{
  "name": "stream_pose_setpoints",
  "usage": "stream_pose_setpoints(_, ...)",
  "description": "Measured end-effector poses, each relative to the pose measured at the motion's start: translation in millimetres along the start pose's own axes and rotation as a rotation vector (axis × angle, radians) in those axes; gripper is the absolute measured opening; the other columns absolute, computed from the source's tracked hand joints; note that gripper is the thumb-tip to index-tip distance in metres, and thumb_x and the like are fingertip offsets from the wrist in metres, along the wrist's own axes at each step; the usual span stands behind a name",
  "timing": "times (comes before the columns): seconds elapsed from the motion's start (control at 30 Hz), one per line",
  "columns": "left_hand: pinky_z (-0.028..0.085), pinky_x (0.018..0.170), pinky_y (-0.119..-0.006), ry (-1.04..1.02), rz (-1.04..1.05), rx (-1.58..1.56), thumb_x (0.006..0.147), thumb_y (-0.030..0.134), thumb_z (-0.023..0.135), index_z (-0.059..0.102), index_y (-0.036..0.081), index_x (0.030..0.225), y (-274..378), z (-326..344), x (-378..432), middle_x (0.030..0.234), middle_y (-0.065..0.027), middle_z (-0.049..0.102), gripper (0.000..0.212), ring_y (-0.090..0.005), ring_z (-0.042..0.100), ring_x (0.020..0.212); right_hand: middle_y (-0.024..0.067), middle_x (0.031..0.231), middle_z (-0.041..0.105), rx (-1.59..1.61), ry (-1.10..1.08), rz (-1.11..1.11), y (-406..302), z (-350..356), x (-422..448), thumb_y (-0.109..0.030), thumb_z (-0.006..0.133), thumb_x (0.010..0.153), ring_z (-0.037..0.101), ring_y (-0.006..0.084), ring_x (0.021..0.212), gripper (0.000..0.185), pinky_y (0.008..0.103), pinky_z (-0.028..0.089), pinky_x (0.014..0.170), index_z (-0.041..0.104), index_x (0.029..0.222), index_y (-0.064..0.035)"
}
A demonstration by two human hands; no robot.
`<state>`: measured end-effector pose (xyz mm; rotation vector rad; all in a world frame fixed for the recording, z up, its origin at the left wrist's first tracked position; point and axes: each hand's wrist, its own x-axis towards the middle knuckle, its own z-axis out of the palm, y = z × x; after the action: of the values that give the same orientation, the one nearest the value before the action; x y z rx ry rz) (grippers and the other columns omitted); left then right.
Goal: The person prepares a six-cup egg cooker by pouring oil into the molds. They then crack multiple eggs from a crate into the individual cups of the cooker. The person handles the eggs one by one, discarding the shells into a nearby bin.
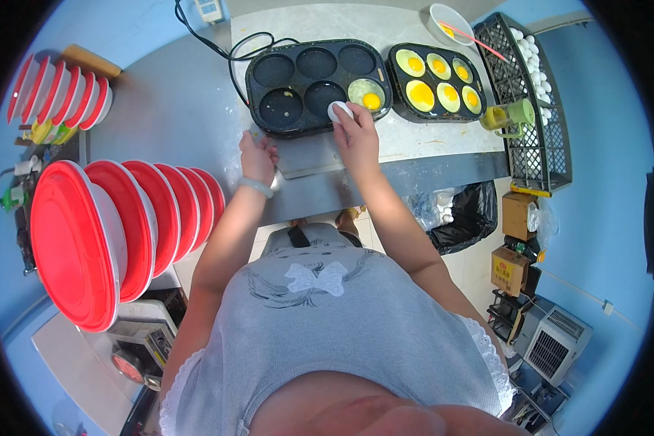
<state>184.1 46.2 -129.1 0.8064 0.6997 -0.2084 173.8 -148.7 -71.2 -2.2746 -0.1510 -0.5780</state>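
My right hand [358,139] grips a white egg [339,112] at the front edge of a black six-hole egg pan [319,131]. One egg with a whole yolk [371,101] lies in that pan's front right hollow; the other hollows hold no egg, though the front left one has small bits in it. My left hand [259,158] is at the pan's front left corner, fingers curled and apart, nothing seen in it. Right of this pan, a smaller six-hole pan [439,116] has an egg in every hollow.
A crate [556,158] of white eggs stands right, beside a green-topped oil bottle [520,113]. A white bowl [435,23] with a pink utensil is behind. Red-lidded bowls [76,245] stand in stacks at left. A black cable [230,71] runs behind the larger pan; a lined bin [477,218] sits below.
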Motion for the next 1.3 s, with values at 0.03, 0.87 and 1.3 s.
stream_pose_setpoints(0.03,0.036,0.056,-0.03,0.002,-0.004,0.002,0.091,0.046,0.036,0.028,0.014,0.125,0.7,0.1,-1.0,0.084,-0.006,0.049,0.048,-0.0154,0.045,0.064,0.0151,0.108,0.054,-0.054,0.004,-0.036,0.7,1.9,-1.3,-0.001,0.062,0.072,0.055,0.0298,0.093,0.036,0.0325,0.047,0.077,0.062,0.107,-0.0107)
stream_pose_setpoints(0.87,0.04,0.059,-0.026,0.12,0.137,0.356,0.088,0.03,0.048,0.032,0.013,0.127,12.9,18.0,-30.4,0.103,-0.0074,0.047,0.046,-0.0138,0.047,0.07,0.0115,0.103,0.057,-0.065,0.072,-0.045,8.5,4.6,0.8,-0.002,0.061,0.071,0.057,0.0264,0.089,0.037,0.0324,0.047,0.076,0.063,0.106,-0.013)
stream_pose_setpoints(1.3,0.05,0.073,-0.027,-0.494,0.841,1.237,0.076,0.01,0.063,0.056,0.004,0.114,37.6,114.6,-4.5,0.096,-0.0117,0.06,0.039,-0.0168,0.061,0.079,0.0071,0.092,0.062,0.926,-0.324,0.641,22.8,-3.3,67.6,-0.012,0.057,0.083,0.061,0.013,0.073,0.027,0.0245,0.05,0.065,0.055,0.109,-0.0038)
